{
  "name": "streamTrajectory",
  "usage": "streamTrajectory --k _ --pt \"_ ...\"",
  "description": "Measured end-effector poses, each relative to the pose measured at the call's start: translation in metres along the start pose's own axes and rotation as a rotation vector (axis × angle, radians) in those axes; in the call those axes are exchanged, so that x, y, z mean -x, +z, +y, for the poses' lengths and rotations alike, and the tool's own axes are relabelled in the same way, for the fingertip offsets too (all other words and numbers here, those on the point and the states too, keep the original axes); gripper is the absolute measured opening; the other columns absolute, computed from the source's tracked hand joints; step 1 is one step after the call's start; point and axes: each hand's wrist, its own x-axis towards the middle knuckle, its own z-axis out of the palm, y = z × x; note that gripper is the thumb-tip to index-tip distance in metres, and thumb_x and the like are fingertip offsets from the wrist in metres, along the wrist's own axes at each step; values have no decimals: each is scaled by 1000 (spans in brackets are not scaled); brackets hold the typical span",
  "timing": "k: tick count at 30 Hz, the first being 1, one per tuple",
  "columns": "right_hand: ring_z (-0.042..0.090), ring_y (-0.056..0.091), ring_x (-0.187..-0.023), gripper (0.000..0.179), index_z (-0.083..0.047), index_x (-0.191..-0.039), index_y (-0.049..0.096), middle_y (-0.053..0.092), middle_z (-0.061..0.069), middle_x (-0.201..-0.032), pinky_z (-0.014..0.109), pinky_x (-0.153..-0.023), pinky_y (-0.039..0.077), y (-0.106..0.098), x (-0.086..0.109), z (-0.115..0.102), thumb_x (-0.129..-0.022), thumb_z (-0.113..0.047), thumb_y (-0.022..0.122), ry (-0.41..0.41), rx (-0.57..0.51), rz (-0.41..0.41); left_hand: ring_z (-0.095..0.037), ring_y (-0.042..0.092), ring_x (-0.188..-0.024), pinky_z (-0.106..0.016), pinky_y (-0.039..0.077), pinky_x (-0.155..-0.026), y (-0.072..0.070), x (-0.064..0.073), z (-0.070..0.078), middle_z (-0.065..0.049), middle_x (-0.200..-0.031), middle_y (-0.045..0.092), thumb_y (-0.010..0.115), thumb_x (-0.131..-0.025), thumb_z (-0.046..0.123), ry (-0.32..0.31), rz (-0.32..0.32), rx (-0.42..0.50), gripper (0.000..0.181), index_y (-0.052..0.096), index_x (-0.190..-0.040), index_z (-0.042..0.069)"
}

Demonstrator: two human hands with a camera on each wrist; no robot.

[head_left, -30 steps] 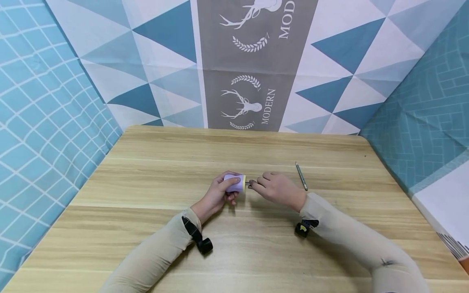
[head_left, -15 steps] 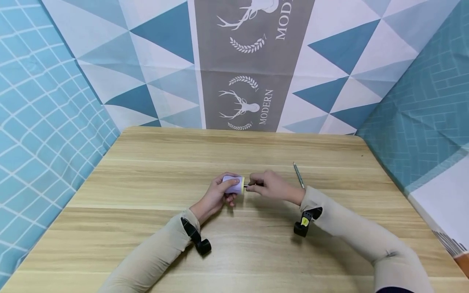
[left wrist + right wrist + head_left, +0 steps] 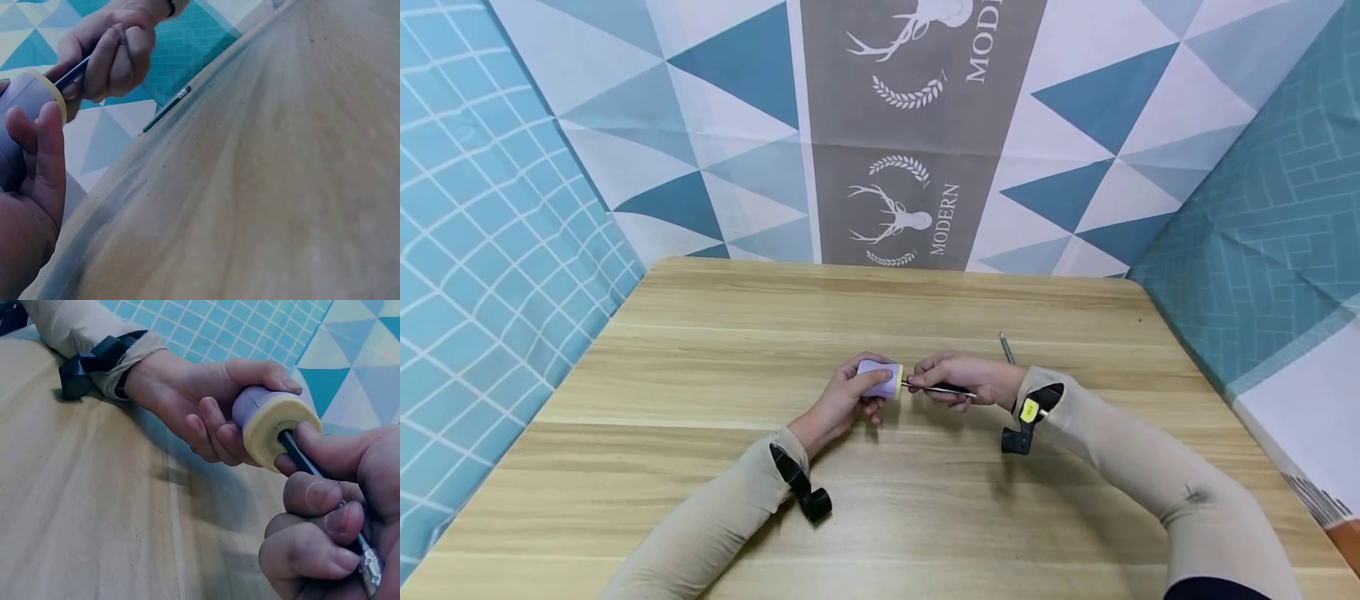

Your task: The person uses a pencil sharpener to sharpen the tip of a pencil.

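Observation:
My left hand (image 3: pixel 842 400) grips a purple, cylindrical pencil sharpener (image 3: pixel 874 377), thumb on top and fingers beneath. Its yellow end (image 3: pixel 269 434) has a round hole and faces my right hand (image 3: pixel 972 374). A dark pencil (image 3: pixel 301 455) sits with one end in that hole. Thumb and fingers of my right hand pinch the pencil close to the hole, and its silvery ferrule (image 3: pixel 371 572) lies under the curled fingers. The tip inside the sharpener is hidden. Both hands are held above the wooden table (image 3: pixel 880 517).
A second, green pencil (image 3: pixel 1007 347) lies on the table behind my right wrist, which partly covers it in the head view. Patterned cloth (image 3: pixel 895 125) hangs at the back and along both sides of the table.
My right hand has rolled over, palm side now turned up, so more of the pencil shows. Its wrist has shifted over part of the green pencil. The left hand keeps its hold on the sharpener.

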Motion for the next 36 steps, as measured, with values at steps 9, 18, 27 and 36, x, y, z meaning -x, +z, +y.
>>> streamTrajectory --k 9,18,27,36 --pt "11 37 -43 27 4 -94 54 45 1 -54 24 -40 32 2 1 -7 -104 -22 52 -32 246 38 -9 47 -42 -23 51 -37 -4 0 1 -5 -62 57 63 -89 9 5 18 -16 13 67 -100 16" --pt "15 60 -74 31 -2 -123 59 65 4 -89 31 -62 54 8 28 -8 -100 -23 61 -392 829 289 -8 46 -42 -24 51 -38 -3 -1 2 -4 -62 57 62 -91 10 11 10 -15 12 66 -101 13" --pt "11 61 -70 13 -5 -101 66 67 1 -85 25 -60 55 14 10 22 -97 -17 65 -1008 1338 541 -8 47 -41 -24 50 -37 -3 -3 2 -5 -63 57 61 -90 8 20 31 7 13 67 -99 15" --pt "13 57 -56 40 -4 -89 60 64 2 -72 21 -45 51 13 -1 26 -110 -19 29 -1250 1916 686 -8 46 -41 -24 50 -37 -4 -2 0 -6 -64 56 61 -90 9 -15 50 9 14 67 -101 14"
